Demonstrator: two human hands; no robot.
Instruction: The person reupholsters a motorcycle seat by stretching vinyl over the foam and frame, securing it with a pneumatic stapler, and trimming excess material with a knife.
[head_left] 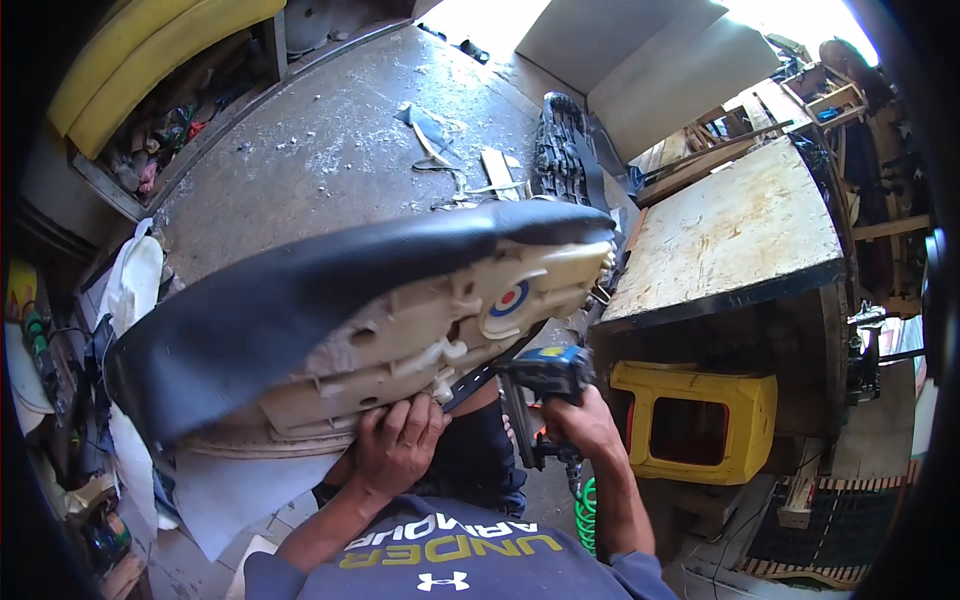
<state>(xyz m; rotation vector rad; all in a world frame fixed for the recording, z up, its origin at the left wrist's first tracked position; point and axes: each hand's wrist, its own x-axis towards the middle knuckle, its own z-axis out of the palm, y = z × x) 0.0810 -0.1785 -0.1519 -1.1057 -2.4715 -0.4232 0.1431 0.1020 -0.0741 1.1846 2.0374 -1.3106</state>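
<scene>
The right hand [580, 418] grips an air gun [553, 370], the left hand [398, 447] a black seat [300, 290]; scraps [497, 172] litter the floor [290, 150] near a stained tabletop [730, 230].

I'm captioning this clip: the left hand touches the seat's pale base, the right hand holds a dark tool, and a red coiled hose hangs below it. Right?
Not quite: the coiled hose is green, not red, as the head view shows. The left hand touches the pale base and the right hand holds the dark tool.

tilted black-covered seat [370, 300], blue-black stapler [552, 372]
</scene>
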